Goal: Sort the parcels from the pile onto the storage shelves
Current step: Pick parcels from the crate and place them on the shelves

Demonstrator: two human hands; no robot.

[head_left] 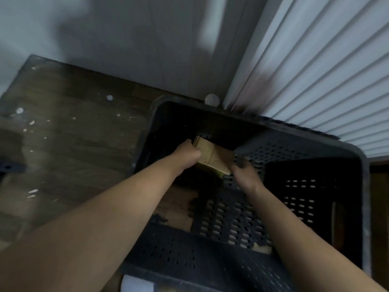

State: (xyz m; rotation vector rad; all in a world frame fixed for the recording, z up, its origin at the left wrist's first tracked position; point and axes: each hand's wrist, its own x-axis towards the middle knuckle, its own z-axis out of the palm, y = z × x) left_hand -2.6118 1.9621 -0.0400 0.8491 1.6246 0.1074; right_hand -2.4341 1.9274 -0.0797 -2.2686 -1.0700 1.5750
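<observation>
Wood floor [73, 144], white slatted shutter [315, 70] at right. Black perforated crate [294, 148] stands between them. Small cardboard parcel [214, 158] sits inside the crate's opening, held between both hands. Left hand [187, 153] grips its left end, fingers curled round it. Right hand [245, 175] clasps the right corner, fingers blurred.

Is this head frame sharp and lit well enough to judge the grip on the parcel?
Head view: dim, the crate nearly black inside; soft blur throughout, worst on the wall, where broad shadows fall; wide-angle stretch toward the edges, as on the shutter. The parcel reads well enough, left hand and right hand each holding an end, though the right grip's fingertips are smeared.
</observation>
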